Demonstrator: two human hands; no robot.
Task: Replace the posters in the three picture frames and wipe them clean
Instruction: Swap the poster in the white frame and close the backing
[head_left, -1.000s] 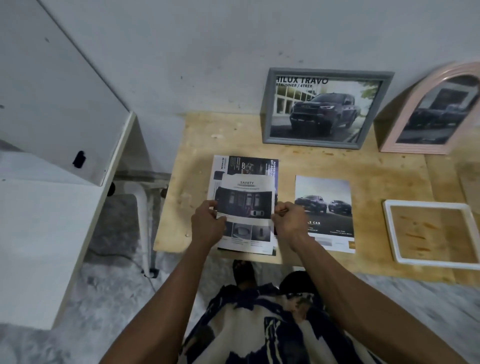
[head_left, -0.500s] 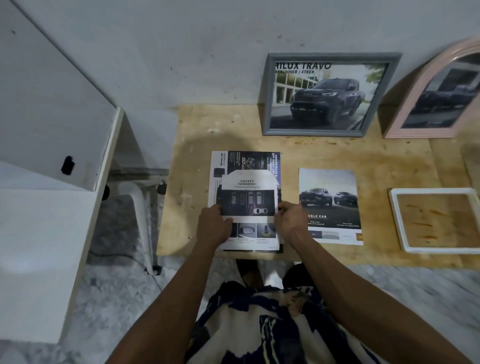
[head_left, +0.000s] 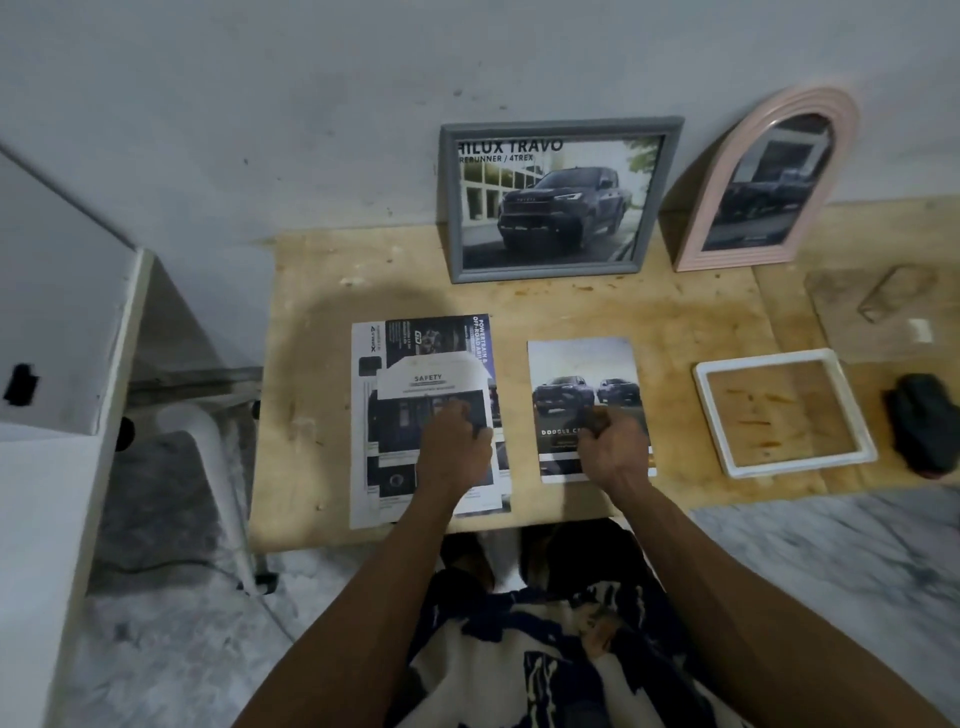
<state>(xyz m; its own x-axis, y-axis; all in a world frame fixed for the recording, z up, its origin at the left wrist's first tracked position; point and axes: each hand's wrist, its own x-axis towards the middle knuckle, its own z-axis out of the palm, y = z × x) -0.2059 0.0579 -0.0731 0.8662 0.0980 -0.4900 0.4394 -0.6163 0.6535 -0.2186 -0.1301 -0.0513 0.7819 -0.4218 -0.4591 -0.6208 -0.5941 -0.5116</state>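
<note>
A stack of posters (head_left: 371, 415) lies on the wooden table (head_left: 322, 291) with a white "Safety" poster (head_left: 431, 382) on top. My left hand (head_left: 454, 449) rests on that sheet, fingers curled at its right edge. To the right lies a "Double Cab" truck poster (head_left: 576, 374); my right hand (head_left: 615, 447) sits on its lower half with fingers curled, nothing visibly held. A grey frame (head_left: 451, 208) with a truck poster and a pink arched frame (head_left: 844, 156) lean on the wall. An empty white frame (head_left: 784, 465) lies flat at the right.
A black cloth (head_left: 922, 431) lies at the table's right edge, beyond the white frame. A brownish backing board (head_left: 841, 312) with a clear sheet on it lies behind that frame. A white cabinet (head_left: 52, 322) and a white stool leg (head_left: 218, 457) stand left of the table.
My right hand left the Safety poster and moved right onto the Double Cab poster. My left hand shifted from the sheet's left edge towards its right edge. The view rose slightly.
</note>
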